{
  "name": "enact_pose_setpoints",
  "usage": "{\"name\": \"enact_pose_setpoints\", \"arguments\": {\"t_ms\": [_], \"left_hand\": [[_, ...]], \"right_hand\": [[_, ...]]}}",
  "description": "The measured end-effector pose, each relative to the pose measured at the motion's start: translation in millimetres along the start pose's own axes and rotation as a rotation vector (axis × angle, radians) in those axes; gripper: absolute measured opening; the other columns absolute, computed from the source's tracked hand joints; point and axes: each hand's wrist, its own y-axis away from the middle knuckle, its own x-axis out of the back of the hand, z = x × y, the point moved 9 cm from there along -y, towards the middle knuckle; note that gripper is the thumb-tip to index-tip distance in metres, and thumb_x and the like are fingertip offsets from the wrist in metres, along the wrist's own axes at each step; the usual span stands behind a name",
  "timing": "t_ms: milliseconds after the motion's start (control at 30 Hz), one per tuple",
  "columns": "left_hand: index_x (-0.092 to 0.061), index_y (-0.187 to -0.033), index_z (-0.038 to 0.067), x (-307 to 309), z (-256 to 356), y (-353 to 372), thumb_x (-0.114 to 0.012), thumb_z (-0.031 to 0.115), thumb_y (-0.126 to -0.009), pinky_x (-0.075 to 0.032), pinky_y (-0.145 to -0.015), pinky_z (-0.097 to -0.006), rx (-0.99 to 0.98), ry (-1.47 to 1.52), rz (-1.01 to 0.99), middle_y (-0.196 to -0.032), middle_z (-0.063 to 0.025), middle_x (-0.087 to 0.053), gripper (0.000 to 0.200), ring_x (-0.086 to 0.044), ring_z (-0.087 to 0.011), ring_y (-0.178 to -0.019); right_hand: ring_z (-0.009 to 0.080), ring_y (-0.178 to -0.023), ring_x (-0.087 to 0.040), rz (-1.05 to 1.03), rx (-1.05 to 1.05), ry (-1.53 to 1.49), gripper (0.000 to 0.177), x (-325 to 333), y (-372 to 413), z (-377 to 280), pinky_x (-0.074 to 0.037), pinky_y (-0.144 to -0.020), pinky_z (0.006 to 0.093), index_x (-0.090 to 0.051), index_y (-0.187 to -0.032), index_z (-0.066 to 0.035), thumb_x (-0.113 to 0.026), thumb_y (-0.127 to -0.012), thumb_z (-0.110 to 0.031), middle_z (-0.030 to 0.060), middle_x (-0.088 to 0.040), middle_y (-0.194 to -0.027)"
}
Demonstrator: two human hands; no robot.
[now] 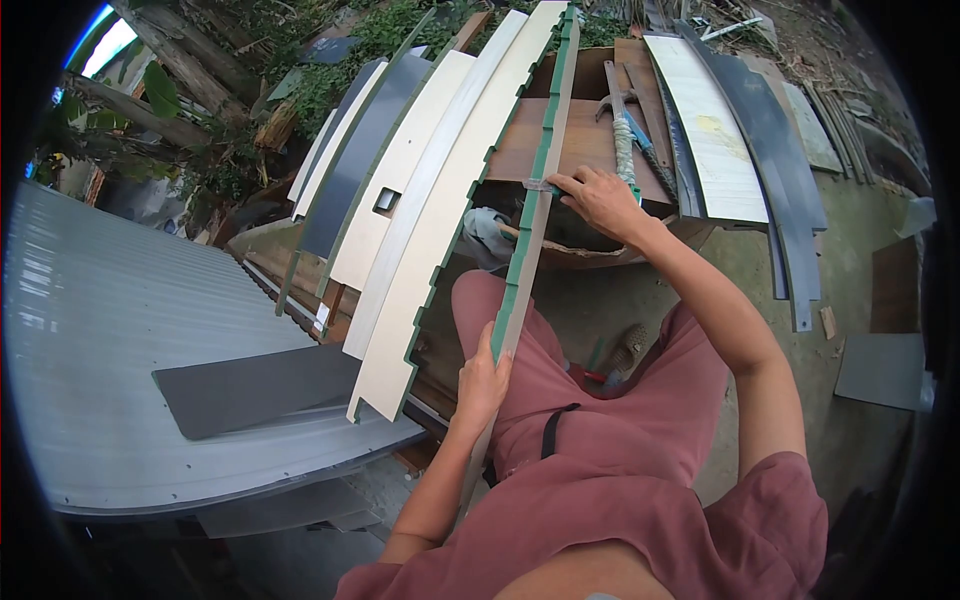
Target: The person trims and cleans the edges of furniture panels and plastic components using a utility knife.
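Observation:
A long, narrow strip [548, 150] with a grey face and a notched green edge runs from my lap up past the wooden worktop. My left hand [483, 382] is closed round its lower part. Across the strip, higher up, my right hand [605, 205] grips a small green tool [551, 189] with a flat greyish tip touching the strip; the fingers hide most of it. Beyond that hand lie a hammer [616, 102], a cord-wrapped handle [623, 150] and a blue-handled tool [640, 135]. To the left rests a cream panel [455, 210] with a notched green edge.
More long panels [350, 160] are stacked at the left, near a corrugated metal sheet [130, 330] bearing a dark board [260, 390]. White and grey panels [705, 130] lie at the right. A grey cloth [487, 240] sits by an open cardboard box [590, 255].

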Motion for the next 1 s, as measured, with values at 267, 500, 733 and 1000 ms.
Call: {"name": "enact_pose_setpoints", "arguments": {"t_ms": [267, 500, 733, 1000], "left_hand": [[-0.033, -0.134, 0.001, -2, -1, 1, -0.050, 0.020, -0.089, -0.045, -0.074, -0.0540, 0.003, -0.036, 0.015, -0.088, -0.0322, -0.061, 0.052, -0.058, -0.0495, -0.085], [-0.034, -0.133, 0.001, 1, 2, 0, -0.050, 0.019, -0.088, -0.045, -0.075, -0.0536, 0.006, -0.017, 0.013, -0.091, -0.0316, -0.061, 0.051, -0.058, -0.0490, -0.086], [-0.035, -0.133, 0.002, 1, -1, -1, -0.050, 0.019, -0.088, -0.045, -0.076, -0.0529, 0.034, 0.000, 0.000, -0.091, -0.0318, -0.061, 0.051, -0.058, -0.0486, -0.087], [-0.038, -0.132, 0.005, 2, -6, -1, -0.051, 0.020, -0.087, -0.045, -0.077, -0.0518, 0.054, 0.017, 0.027, -0.091, -0.0316, -0.061, 0.049, -0.057, -0.0489, -0.089]], "right_hand": [[0.0355, -0.086, -0.060, 0.004, -0.151, -0.085, 0.032, -8, -27, 55, -0.049, -0.070, 0.0462, -0.052, -0.121, -0.017, -0.052, -0.090, -0.024, 0.0164, -0.061, -0.090], [0.0380, -0.086, -0.061, -0.057, -0.210, -0.128, 0.032, -22, -36, 74, -0.047, -0.072, 0.0491, -0.052, -0.121, -0.016, -0.051, -0.091, -0.026, 0.0185, -0.063, -0.088], [0.0345, -0.092, -0.061, -0.060, -0.114, -0.110, 0.032, -19, -44, 78, -0.048, -0.073, 0.0473, -0.053, -0.121, -0.020, -0.052, -0.091, -0.028, 0.0138, -0.062, -0.095], [0.0252, -0.093, -0.058, 0.040, -0.126, 0.240, 0.033, -8, -48, 76, -0.044, -0.076, 0.0385, -0.053, -0.120, -0.027, -0.057, -0.087, -0.023, 0.0058, -0.059, -0.103]]}}
